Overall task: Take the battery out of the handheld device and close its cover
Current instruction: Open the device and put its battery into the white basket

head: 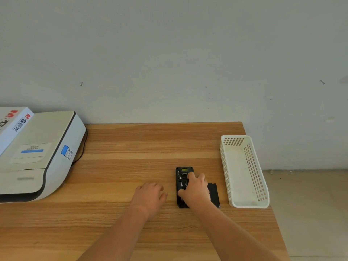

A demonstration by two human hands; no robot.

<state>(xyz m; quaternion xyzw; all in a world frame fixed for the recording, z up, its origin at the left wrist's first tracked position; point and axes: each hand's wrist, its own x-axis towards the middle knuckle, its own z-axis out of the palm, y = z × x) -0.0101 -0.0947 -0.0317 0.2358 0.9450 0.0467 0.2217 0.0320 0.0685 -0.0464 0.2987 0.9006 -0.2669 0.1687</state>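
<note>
A black handheld device (pixel 182 178) lies face down on the wooden table (pixel 116 166), its back compartment uncovered. My right hand (pixel 195 189) lies over the device's lower half, thumb on its left edge and index finger reaching toward the top. A flat black piece (pixel 213 193), cover or battery, lies just right of the device, partly under my right hand. My left hand (pixel 150 196) rests on the table left of the device, fingers loosely bent, holding nothing.
A white perforated plastic basket (pixel 244 172) stands at the table's right edge, with nothing visible inside. A white printer (pixel 37 157) with a box (pixel 13 125) on top fills the left side, its cable behind. The table ends just right of the basket.
</note>
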